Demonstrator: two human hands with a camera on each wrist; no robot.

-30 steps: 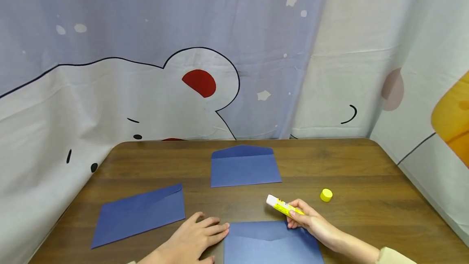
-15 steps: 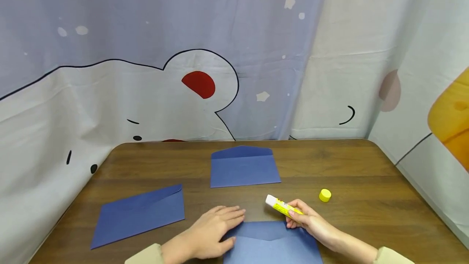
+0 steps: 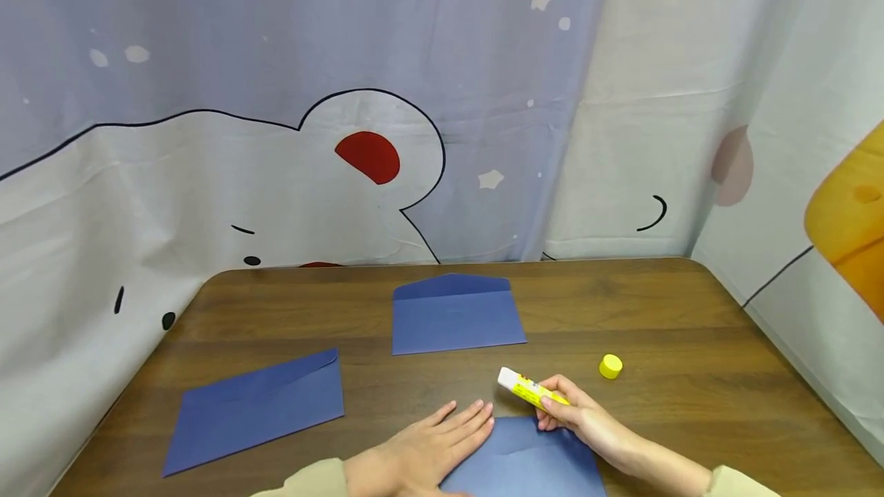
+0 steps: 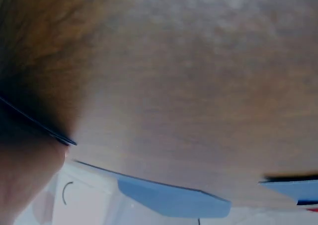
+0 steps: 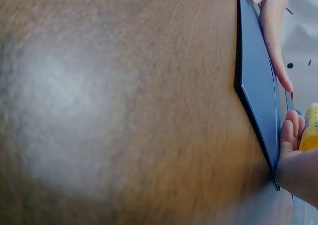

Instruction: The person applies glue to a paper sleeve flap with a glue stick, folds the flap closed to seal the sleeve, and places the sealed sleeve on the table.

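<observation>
A blue envelope [image 3: 535, 462] lies on the table at the front, partly cut off by the bottom of the head view. My left hand [image 3: 430, 452] rests flat across its left side, fingers straight and close together. At the envelope's upper right edge, my right hand [image 3: 576, 416] holds a yellow glue stick [image 3: 530, 389] between thumb and fingers. The stick's white end points up and left, without its cap. In the right wrist view, the glue stick [image 5: 310, 128] shows at the right edge, near the envelope [image 5: 261, 81] and the left hand [image 5: 274, 34].
The glue stick's yellow cap [image 3: 611, 366] stands on the table right of the right hand. A second blue envelope [image 3: 459, 322] with its flap up lies at the back. Another blue envelope [image 3: 258, 409] lies angled at the left. A patterned curtain [image 3: 276, 190] hangs behind the table [image 3: 663, 320].
My left hand has moved right, from beside the near envelope's left edge to flat over its left part. The right hand keeps holding the glue stick in nearly the same place.
</observation>
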